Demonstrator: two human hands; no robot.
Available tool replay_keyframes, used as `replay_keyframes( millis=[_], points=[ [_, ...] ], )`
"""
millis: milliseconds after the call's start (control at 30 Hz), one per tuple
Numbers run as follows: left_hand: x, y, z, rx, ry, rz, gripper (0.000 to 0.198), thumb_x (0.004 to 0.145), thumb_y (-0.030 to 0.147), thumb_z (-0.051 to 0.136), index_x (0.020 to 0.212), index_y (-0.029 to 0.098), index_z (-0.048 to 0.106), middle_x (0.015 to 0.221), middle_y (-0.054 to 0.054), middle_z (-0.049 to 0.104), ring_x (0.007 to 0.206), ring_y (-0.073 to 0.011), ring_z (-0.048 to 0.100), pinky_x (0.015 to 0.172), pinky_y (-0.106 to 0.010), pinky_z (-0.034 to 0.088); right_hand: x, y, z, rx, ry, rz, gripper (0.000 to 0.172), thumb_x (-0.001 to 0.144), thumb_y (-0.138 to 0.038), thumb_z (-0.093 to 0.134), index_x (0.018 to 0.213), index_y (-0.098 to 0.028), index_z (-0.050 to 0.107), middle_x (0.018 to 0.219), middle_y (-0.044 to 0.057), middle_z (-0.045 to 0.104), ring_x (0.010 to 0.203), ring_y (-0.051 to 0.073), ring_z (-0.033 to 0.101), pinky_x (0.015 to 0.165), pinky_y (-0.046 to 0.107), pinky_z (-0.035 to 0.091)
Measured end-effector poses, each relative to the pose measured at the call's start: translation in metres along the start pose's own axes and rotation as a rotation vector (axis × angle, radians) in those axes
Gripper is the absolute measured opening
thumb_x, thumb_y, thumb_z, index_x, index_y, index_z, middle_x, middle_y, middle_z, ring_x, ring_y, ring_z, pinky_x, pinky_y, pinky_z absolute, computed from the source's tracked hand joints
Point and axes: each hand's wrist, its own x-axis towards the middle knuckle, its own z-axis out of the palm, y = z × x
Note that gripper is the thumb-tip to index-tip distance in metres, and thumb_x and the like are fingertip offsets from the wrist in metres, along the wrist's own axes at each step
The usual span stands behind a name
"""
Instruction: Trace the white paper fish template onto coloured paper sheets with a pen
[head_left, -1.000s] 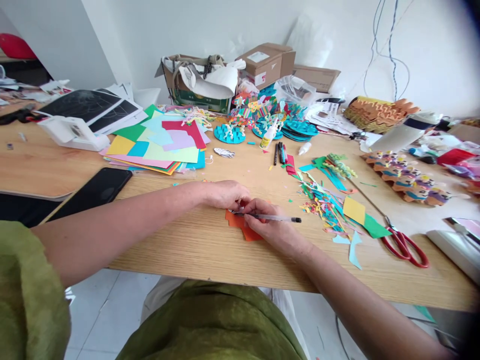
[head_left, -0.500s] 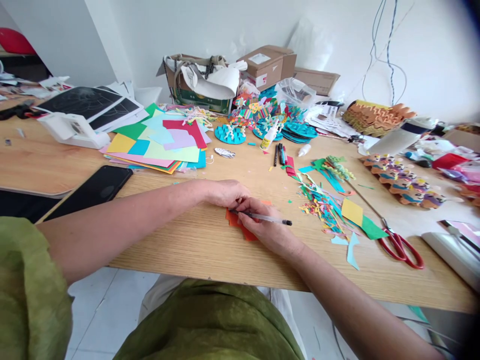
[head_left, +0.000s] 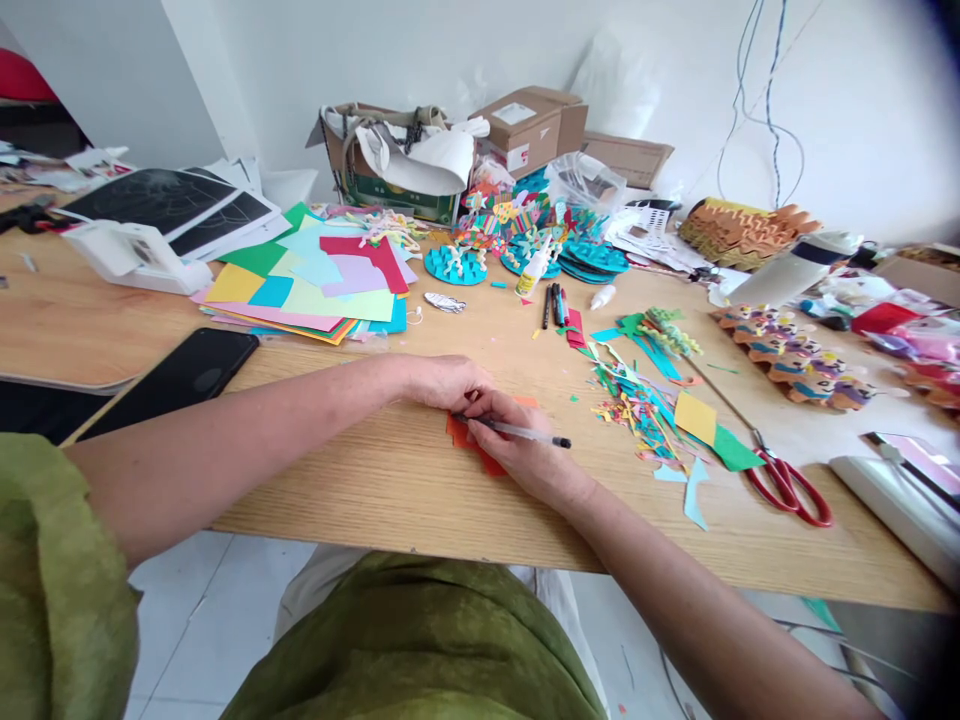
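My right hand [head_left: 521, 445] is closed round a pen [head_left: 525, 431] with a clear barrel and a dark end cap. The pen lies slanted, its tip at the upper left of an orange paper [head_left: 487, 463] on the table. My left hand [head_left: 454, 382] rests at the far left edge of that paper with its fingers curled down onto it. Its fingertips meet the right hand and are partly hidden. Both hands cover much of the paper, so any marks on it cannot be made out.
Coloured paper sheets [head_left: 360, 305] and a black phone [head_left: 176, 380] lie left. Paper scraps [head_left: 645, 405] and red-handled scissors [head_left: 791, 490] are at the right. Behind stand a glue bottle [head_left: 532, 272], several markers [head_left: 556, 305], blue discs [head_left: 455, 266] and a cardboard box [head_left: 536, 130].
The whole view has shifted slightly, moving things a little left and up in the picture. Both hands keep nearly the same pose over the orange paper, the pen still in the right one.
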Motion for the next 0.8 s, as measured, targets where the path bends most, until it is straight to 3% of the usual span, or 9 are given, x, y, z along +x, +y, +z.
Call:
replay_keyframes(
  millis=[200, 633, 800],
  points=[
    [-0.002, 0.006, -0.003, 0.005, -0.032, -0.014, 0.017, 0.065, -0.003, 0.050, 0.059, 0.013, 0.051, 0.064, 0.005, 0.053, 0.061, -0.0075, 0.048, 0.055, -0.015, 0.034, -0.002, -0.005, -0.006, 0.002, -0.009, 0.043, 0.007, 0.074, -0.015, 0.050, 0.074, -0.018, 0.056, 0.062, -0.002, 0.056, 0.051, 0.009, 0.046, 0.048, 0.020, 0.036],
    [-0.002, 0.005, -0.004, 0.027, -0.070, 0.008, 0.010, 0.076, 0.007, 0.053, 0.074, 0.016, 0.057, 0.074, 0.004, 0.058, 0.072, -0.0089, 0.052, 0.062, -0.015, 0.035, -0.005, -0.009, -0.020, 0.034, -0.045, 0.147, 0.008, 0.070, -0.016, 0.048, 0.072, -0.017, 0.056, 0.058, -0.003, 0.051, 0.049, 0.008, 0.041, 0.046, 0.020, 0.031],
    [-0.002, 0.006, -0.004, 0.054, -0.066, -0.042, 0.010, 0.076, 0.009, 0.055, 0.081, 0.016, 0.060, 0.075, 0.003, 0.059, 0.071, -0.0089, 0.052, 0.061, -0.015, 0.035, -0.010, -0.012, -0.034, 0.150, -0.010, 0.169, 0.007, 0.071, -0.016, 0.049, 0.073, -0.017, 0.055, 0.060, -0.002, 0.055, 0.052, 0.009, 0.048, 0.048, 0.021, 0.036]
  ],
)
